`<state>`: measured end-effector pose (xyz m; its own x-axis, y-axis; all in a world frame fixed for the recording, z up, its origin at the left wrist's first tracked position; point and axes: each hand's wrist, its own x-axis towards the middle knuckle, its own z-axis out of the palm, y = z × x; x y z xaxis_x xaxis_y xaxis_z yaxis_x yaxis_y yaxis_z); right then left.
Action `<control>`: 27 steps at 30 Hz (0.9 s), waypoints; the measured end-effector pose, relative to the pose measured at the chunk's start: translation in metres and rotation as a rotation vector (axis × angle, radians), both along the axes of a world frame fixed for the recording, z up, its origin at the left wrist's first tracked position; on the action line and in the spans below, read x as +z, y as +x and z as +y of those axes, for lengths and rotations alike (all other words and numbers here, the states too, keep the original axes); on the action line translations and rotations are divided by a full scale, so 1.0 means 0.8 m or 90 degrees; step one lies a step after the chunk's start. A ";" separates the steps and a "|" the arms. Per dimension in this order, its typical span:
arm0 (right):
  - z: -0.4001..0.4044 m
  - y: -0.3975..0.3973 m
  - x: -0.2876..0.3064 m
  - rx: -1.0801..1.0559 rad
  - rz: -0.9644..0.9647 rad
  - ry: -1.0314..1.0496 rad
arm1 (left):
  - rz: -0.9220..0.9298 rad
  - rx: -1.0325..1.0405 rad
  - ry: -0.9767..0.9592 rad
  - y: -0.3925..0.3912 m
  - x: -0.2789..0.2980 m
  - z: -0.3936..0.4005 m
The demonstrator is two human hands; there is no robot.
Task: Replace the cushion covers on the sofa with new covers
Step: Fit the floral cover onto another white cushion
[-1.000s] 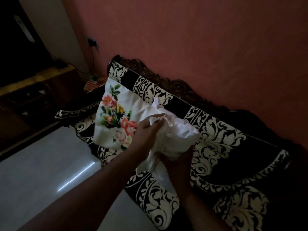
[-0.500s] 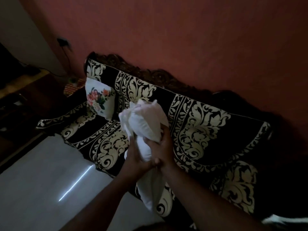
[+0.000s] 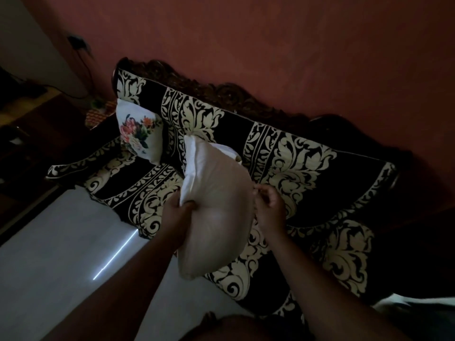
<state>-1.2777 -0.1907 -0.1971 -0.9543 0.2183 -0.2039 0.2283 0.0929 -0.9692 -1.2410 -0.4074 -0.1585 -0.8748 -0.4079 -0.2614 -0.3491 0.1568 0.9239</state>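
A plain, pale cushion (image 3: 216, 217) is held in the air above the seat of the sofa (image 3: 307, 173), tilted, one corner up toward the backrest and the opposite corner down. White fabric (image 3: 194, 166), bunched, is seen along its upper left edge; whether this is a cover cannot be told. A second cushion in a white cover printed with flowers (image 3: 140, 131) is propped upright at the sofa's far end, against the backrest. The sofa is draped in black cloth patterned with cream scrolls.
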 end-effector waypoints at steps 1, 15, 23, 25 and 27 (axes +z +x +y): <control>0.021 0.002 -0.022 -0.012 -0.060 0.102 | -0.017 0.011 0.039 0.000 -0.003 -0.002; 0.097 0.003 -0.076 -0.058 -0.182 0.280 | -0.114 -0.015 0.165 -0.048 0.003 0.072; 0.091 -0.016 -0.065 -0.076 -0.062 0.309 | -0.145 0.023 -0.014 -0.081 -0.019 0.143; 0.096 -0.020 -0.062 -0.066 -0.077 0.240 | -0.095 0.074 -0.106 -0.078 -0.027 0.148; 0.096 -0.019 -0.058 -0.024 -0.110 0.175 | -0.069 0.092 -0.209 -0.081 -0.034 0.145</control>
